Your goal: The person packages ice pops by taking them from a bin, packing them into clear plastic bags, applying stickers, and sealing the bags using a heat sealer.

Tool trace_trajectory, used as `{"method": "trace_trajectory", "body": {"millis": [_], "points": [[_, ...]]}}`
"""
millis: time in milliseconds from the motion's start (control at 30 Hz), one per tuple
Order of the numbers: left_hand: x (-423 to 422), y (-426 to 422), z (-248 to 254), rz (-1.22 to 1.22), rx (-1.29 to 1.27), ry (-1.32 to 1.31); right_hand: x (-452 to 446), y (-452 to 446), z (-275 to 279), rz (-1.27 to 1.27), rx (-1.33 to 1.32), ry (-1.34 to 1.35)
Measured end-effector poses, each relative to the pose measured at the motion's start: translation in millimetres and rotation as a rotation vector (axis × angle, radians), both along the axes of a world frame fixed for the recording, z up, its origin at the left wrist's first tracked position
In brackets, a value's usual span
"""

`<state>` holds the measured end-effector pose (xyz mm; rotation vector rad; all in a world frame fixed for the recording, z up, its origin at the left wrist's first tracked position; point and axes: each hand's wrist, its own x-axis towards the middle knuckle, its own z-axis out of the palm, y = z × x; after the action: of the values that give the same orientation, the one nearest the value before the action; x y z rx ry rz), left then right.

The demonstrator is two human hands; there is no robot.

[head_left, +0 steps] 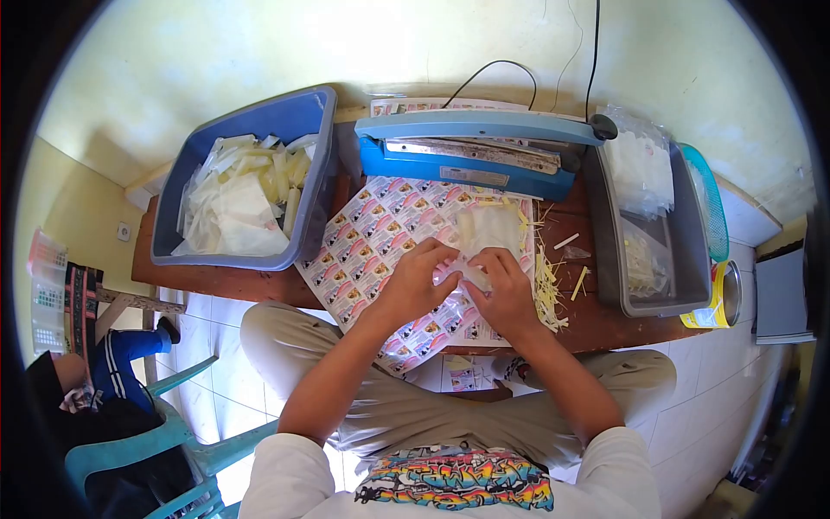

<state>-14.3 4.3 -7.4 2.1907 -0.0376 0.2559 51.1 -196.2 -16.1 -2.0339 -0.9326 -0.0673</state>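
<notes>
Over a printed sheet (363,233) on the wooden table, both hands pinch a small clear plastic bag (474,275). My left hand (422,278) has its thumb and index finger at the bag's left side. My right hand (503,287) grips the bag's right side, fingers bent. What the bag holds is too small to make out. Just beyond the fingers lies a flat clear packet (494,229) with pale contents. Behind it stands a blue heat sealer (475,164) with its long arm (484,125) across the top.
A blue bin (322,164) of filled plastic packets stands left. At right, a grey bin (609,259) holds plastic bags. Thin yellow strips (546,290) lie beside the sheet. A yellow can (716,298) is at far right. A seated person's leg (125,363) shows at far left.
</notes>
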Motion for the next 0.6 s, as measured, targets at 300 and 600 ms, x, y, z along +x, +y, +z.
{"method": "trace_trajectory", "body": {"millis": [300, 600], "points": [[-2.2, -1.3, -16.4, 0.108, -0.045, 0.036, -9.5, -5.7, 10.7, 0.220, -0.034, 0.153], [-1.0, -1.7, -6.6, 0.113, 0.017, 0.125, -5.1, -1.9, 0.7, 0.130, -0.157, 0.094]]}}
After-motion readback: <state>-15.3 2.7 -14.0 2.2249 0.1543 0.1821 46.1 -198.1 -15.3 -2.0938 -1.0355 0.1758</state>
